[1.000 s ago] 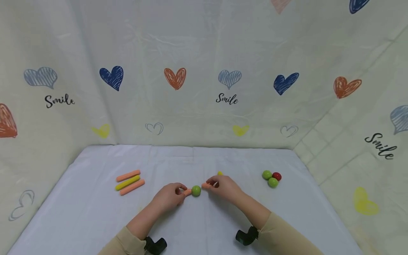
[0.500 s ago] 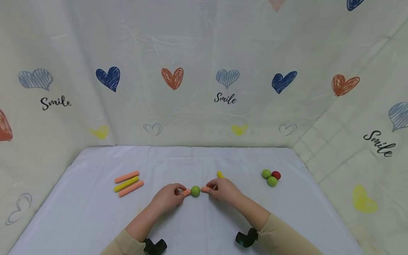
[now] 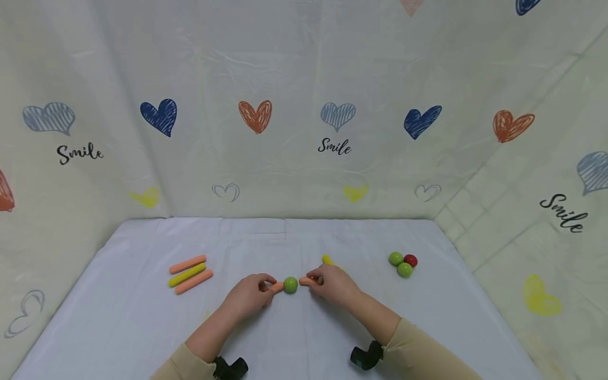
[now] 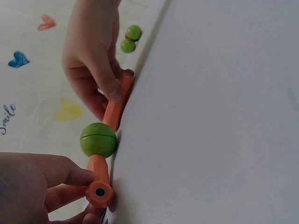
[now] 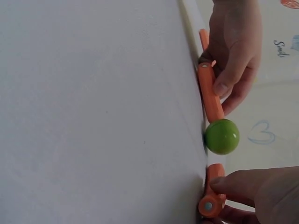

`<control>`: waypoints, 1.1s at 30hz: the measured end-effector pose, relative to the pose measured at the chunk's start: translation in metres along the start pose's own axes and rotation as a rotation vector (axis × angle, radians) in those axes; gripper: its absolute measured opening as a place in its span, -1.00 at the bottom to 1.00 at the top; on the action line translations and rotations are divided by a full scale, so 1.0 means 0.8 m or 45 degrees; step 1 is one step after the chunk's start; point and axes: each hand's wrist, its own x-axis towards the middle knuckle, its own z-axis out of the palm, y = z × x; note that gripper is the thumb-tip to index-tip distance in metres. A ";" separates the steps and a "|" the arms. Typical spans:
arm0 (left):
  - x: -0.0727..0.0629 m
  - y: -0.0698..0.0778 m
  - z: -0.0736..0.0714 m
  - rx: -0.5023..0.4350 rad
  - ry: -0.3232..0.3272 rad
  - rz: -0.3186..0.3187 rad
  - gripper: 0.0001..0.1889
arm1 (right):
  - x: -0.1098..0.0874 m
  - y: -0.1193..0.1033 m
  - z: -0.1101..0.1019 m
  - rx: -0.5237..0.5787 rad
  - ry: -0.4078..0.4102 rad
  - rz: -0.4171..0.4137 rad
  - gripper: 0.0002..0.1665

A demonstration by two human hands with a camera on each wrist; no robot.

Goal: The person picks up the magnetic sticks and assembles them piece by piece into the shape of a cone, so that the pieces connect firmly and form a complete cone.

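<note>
My left hand (image 3: 249, 295) pinches an orange magnetic rod (image 5: 211, 93) between thumb and fingers. The far end of that rod touches a green ball (image 3: 291, 285), which has a seam round its middle in the left wrist view. On the ball's other side my right hand (image 3: 334, 284) pinches a second orange rod (image 5: 215, 175). In the head and right wrist views a small gap separates this rod from the ball. Round metallic discs show in the rods' ends. Behind the right hand lies a yellow rod (image 3: 327, 259), partly hidden by it.
To the left, two orange rods (image 3: 193, 282) lie with a yellow rod (image 3: 187, 275) between them. Two green balls (image 3: 405, 270) and a red ball (image 3: 410, 260) sit clustered at the right. A white cloth (image 3: 304, 338) covers the table, and a heart-patterned curtain (image 3: 294, 63) hangs behind.
The head view has shifted slightly. Slightly more of the yellow rod behind my right hand shows than a second ago. Both hands keep their grip on the orange rods, almost still.
</note>
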 end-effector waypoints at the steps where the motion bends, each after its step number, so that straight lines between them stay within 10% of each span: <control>1: 0.000 0.000 0.000 -0.001 0.001 0.001 -0.70 | 0.001 0.000 0.001 -0.017 0.006 -0.008 -0.62; 33: 0.011 -0.001 -0.005 0.127 -0.037 0.062 -0.59 | -0.012 -0.004 -0.004 -0.045 0.029 0.075 -0.48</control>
